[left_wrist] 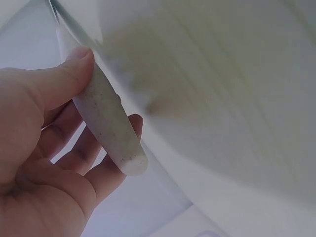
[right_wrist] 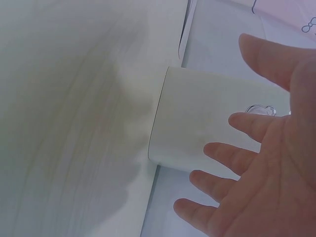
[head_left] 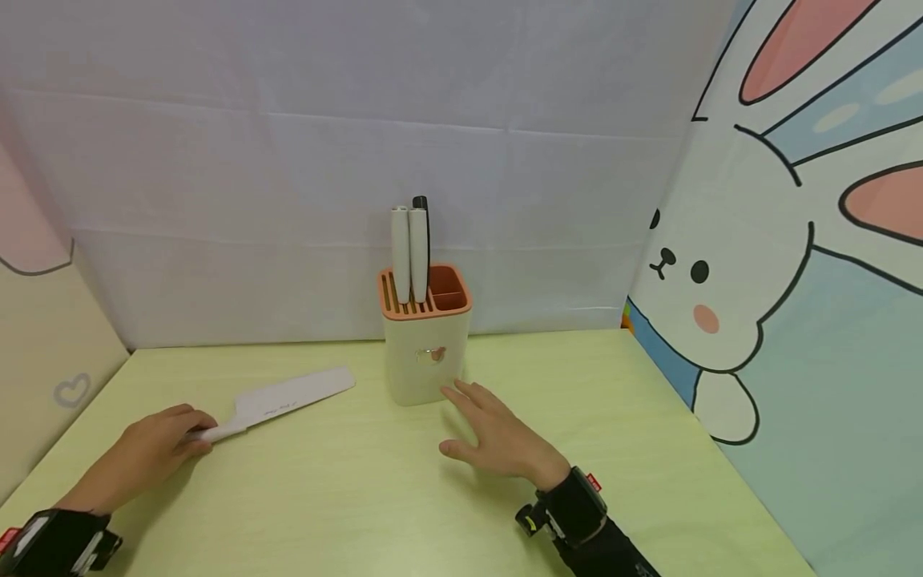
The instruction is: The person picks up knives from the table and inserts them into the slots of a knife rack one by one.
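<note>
At the left of the table my left hand (head_left: 160,441) grips a white cleaver (head_left: 288,399) by its handle. The cleaver's blade points right and away, low over the tabletop. In the left wrist view the thumb and curled fingers hold the pale handle (left_wrist: 111,118), whose rounded end sticks out past them. My right hand (head_left: 497,437) is in front of the white knife block (head_left: 425,361), fingers spread, holding nothing. Its fingertips are near the block's lower right corner; whether they touch it I cannot tell. Two white handles (head_left: 401,252) and a black one (head_left: 421,202) stand in the block's slots.
The block's orange top (head_left: 447,288) has slots at left and square compartments at right. A pale yellow-green table (head_left: 324,513) lies under everything. White cloth (head_left: 288,176) hangs behind it, and a rabbit-print sheet (head_left: 757,280) is at right.
</note>
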`<state>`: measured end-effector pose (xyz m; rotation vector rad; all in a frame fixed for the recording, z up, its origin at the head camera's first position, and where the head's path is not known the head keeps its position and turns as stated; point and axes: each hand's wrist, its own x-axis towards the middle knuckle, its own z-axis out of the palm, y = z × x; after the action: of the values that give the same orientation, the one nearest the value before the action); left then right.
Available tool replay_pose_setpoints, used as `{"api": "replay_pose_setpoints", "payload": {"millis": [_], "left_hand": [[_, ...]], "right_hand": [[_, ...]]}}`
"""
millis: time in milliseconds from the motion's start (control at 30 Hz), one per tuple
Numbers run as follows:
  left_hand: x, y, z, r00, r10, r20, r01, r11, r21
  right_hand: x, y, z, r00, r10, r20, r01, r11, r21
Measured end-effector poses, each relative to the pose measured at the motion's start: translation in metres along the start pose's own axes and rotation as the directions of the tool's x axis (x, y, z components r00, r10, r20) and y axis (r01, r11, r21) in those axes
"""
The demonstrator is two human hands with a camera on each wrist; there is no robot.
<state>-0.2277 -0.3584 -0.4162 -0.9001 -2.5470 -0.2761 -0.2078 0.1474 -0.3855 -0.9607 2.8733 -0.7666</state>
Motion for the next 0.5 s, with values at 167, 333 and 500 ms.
{"api": "replay_pose_setpoints", "payload": {"millis": [167, 333, 500], "left_hand": [[-0.003, 0.008, -0.002, 1.0, 0.007, -0.003, -0.008, 1.0, -0.025], [-0.004, 0.016, 0.0, 0.999, 0.029, -0.02, -0.029, 0.999, -0.014], [-0.003, 0.026, 0.003, 0.994, 0.086, -0.06, -0.088, 0.996, -0.02]], "right_hand": [[0.0, -0.001, 0.0, 1.0, 0.005, 0.0, -0.005, 1.0, -0.013], [0.0, -0.001, 0.0, 1.0, 0.003, 0.0, -0.003, 1.0, -0.015], [0.0, -0.002, 0.0, 1.0, 0.001, 0.001, -0.001, 1.0, -0.017]]}}
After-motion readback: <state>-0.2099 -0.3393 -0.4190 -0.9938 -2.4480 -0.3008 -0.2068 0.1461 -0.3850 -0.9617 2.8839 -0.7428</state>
